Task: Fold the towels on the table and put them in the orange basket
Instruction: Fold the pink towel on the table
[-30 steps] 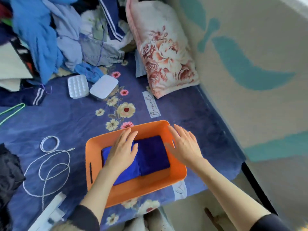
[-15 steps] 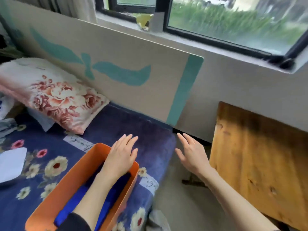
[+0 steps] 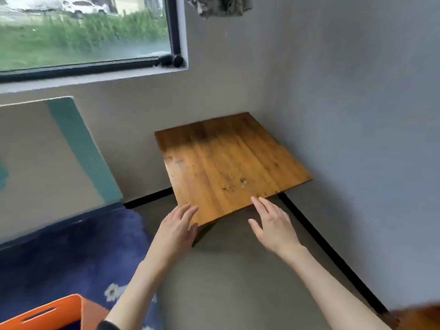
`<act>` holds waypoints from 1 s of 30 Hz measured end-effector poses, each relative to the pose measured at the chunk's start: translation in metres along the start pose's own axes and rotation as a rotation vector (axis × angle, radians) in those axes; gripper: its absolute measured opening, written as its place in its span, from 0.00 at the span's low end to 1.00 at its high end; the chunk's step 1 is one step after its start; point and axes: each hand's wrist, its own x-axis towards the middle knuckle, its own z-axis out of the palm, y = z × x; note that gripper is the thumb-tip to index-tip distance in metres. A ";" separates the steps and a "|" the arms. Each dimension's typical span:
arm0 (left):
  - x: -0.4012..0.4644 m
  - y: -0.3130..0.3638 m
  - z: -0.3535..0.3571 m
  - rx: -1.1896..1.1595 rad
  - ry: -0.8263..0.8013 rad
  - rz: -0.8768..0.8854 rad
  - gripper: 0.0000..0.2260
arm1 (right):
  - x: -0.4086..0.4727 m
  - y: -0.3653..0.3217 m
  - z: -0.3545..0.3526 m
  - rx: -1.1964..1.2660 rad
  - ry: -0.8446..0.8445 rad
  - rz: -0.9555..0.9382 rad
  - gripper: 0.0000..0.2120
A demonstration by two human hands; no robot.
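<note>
A small wooden table [image 3: 228, 160] stands in the room's corner with a bare top; no towel lies on it. My left hand [image 3: 177, 226] hovers open at the table's near left corner, fingers spread. My right hand [image 3: 271, 221] is open just in front of the table's near edge, palm down. Neither hand holds anything. Only a corner of the orange basket [image 3: 51, 314] shows at the bottom left, on the blue floral bedcover [image 3: 71, 253]; its contents are out of view.
A grey floor [image 3: 238, 277] separates the bed from the table. A cream and teal board [image 3: 54, 158] leans on the wall under the window [image 3: 83, 32]. Grey walls close in the table on two sides. Cloth [image 3: 219, 5] hangs at the top.
My view has swung right, from the basket on the bed to the wooden table. Both hands left the basket and now reach open toward the table's near edge.
</note>
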 end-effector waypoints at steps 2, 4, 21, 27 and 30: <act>0.011 0.036 0.022 -0.037 -0.043 0.073 0.18 | -0.031 0.039 -0.010 0.020 0.032 0.098 0.27; 0.019 0.077 0.043 -0.029 -0.101 0.164 0.18 | -0.067 0.078 -0.019 0.029 0.067 0.194 0.27; -0.047 0.482 0.195 -0.246 -0.486 0.899 0.18 | -0.431 0.302 -0.067 0.067 0.346 0.982 0.27; -0.086 0.604 0.242 -0.238 -0.610 1.150 0.18 | -0.534 0.346 -0.070 0.077 0.407 1.227 0.26; -0.106 0.662 0.271 -0.236 -0.662 1.253 0.18 | -0.579 0.376 -0.069 0.066 0.423 1.331 0.26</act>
